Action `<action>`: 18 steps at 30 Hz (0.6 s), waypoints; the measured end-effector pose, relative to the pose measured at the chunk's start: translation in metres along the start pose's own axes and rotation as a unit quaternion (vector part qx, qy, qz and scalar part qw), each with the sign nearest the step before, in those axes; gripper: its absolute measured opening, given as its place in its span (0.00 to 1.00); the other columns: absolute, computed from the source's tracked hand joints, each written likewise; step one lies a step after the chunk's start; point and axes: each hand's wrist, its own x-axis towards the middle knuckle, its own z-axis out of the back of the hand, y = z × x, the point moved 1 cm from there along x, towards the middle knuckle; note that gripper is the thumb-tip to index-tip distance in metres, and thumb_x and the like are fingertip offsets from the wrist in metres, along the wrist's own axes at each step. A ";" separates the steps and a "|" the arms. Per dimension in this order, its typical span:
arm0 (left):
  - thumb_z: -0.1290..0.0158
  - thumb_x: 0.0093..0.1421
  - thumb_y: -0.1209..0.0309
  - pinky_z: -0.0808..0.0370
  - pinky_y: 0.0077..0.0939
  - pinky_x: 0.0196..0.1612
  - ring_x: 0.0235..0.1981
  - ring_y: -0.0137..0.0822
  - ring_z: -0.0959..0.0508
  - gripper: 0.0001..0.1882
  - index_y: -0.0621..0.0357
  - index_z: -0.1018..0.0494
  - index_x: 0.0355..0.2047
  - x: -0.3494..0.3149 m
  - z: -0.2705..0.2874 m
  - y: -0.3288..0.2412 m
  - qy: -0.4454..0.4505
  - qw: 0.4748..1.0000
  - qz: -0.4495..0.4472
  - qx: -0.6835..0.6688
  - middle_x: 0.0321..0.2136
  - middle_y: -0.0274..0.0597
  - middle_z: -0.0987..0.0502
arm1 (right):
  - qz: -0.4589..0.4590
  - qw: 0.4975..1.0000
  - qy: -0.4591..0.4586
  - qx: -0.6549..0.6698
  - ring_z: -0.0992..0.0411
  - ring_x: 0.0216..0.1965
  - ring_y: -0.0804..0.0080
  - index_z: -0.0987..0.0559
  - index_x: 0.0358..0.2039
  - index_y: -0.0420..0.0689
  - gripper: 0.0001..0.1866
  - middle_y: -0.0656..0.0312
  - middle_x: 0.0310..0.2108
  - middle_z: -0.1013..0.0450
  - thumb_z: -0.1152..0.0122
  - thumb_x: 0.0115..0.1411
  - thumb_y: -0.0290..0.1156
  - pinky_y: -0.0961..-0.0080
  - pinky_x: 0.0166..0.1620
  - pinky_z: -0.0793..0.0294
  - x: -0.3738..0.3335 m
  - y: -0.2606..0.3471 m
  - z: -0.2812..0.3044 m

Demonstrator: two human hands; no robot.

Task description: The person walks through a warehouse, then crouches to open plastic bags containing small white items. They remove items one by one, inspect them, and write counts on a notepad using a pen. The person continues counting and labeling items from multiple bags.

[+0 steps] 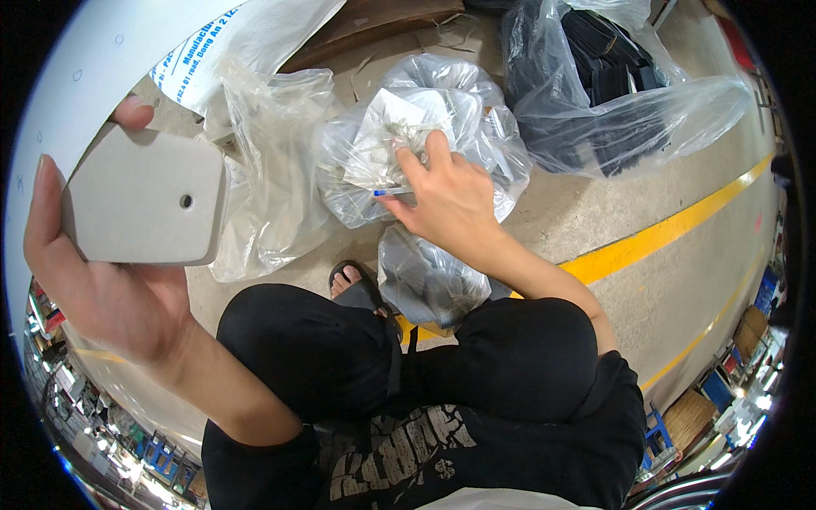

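Observation:
At the left, my left hand (127, 314) is closed around a grey tag-shaped piece (140, 200) with cut corners and one small hole. I cannot tell if it is a single thick piece or a stack. My right hand (446, 191) reaches into a clear plastic bag (501, 144) in front of me. Its fingertips touch tangled pale strings (395, 144) lying on white papers (416, 112). A slim blue-tipped stick, which looks like a pen (387, 194), lies between its thumb and fingers.
An empty-looking clear bag (276, 187) lies left of the strings. Further right, a large clear bag (629, 127) holds dark flat pieces. A smaller bag (429, 272) stands by my knees. A white printed sheet or sack (93, 59) covers the far left; yellow line (646, 242) crosses the floor.

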 end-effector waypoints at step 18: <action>0.70 0.74 0.61 0.19 0.29 0.47 0.46 0.37 0.20 0.23 0.64 0.32 0.54 0.001 -0.008 -0.002 -0.026 0.999 0.039 -0.024 0.46 0.51 0.22 | -0.035 0.999 0.027 0.026 0.24 0.26 0.58 0.23 0.54 0.49 0.33 0.50 0.40 0.36 0.28 0.49 0.49 0.67 0.26 0.24 0.007 0.003 -0.003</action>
